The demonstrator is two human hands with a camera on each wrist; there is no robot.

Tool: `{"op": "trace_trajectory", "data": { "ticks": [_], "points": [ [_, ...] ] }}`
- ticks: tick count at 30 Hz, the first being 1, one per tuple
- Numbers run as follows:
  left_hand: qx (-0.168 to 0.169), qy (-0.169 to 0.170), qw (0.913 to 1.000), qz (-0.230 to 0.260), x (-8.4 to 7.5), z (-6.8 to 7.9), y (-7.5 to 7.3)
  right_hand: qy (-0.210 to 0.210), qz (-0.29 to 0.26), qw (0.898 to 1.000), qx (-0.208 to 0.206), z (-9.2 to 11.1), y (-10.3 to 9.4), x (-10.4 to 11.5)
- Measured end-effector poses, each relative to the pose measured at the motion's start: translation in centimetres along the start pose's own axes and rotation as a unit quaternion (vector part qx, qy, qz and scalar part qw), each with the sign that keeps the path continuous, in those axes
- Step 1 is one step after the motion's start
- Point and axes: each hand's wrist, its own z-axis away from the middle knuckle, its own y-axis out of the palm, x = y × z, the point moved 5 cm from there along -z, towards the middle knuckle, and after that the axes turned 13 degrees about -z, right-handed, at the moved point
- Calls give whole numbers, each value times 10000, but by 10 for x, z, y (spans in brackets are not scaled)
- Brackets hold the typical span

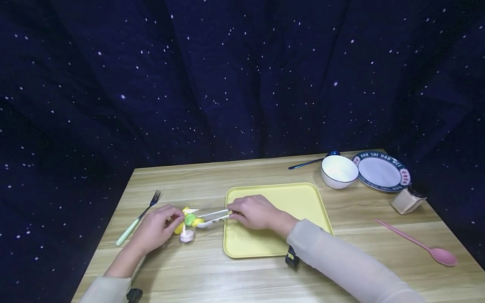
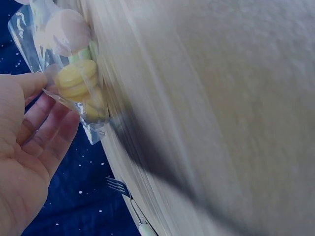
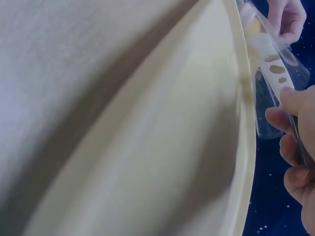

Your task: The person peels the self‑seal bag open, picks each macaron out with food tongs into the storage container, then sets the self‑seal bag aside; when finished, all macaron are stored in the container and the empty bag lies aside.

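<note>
A clear plastic bag [image 2: 95, 133] holds several macaron-like round sweets. Through the film show a yellow macaron [image 2: 77, 78], a pink macaron [image 1: 186, 236] and a green macaron [image 1: 190, 219]. My left hand [image 1: 158, 227] pinches the edge of the bag between thumb and fingers. White tongs [image 1: 213, 221] with oval holes are gripped near their right end by my right hand [image 1: 254, 211], above the left rim of the yellow tray [image 1: 273, 248]. Their far ends reach in among the sweets at the bag; whether they clasp a sweet I cannot tell.
Left of the bag lies a fork [image 1: 130, 231] with a pale green handle. To the right are a white bowl [image 1: 339, 170], a dark spoon [image 1: 307, 163], a rimmed plate [image 1: 379, 170], a square jar [image 1: 406, 202] and a pink spoon [image 1: 441, 256]. A dark starry curtain hangs behind the table.
</note>
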Motion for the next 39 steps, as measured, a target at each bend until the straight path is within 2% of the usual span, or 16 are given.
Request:
{"op": "trace_trajectory", "data": {
  "ticks": [9,17,23,30,35,39],
  "points": [
    [-22,33,10000,21,0,0,0,147,-14,9997,-186,18,-16,-9],
    [-28,40,10000,11,0,0,0,504,45,9978,-419,51,-45,-26],
    [-9,11,10000,-11,1,0,1,746,167,9941,-776,92,-75,-44],
    [50,-31,10000,9,0,0,1,1019,205,9869,-1230,155,-111,-72],
    [128,-68,9999,-42,0,1,1,1357,336,9800,-1416,198,-124,-94],
    [193,-93,9998,-61,0,0,1,1554,551,9743,-1534,220,-128,-105]
  ]
}}
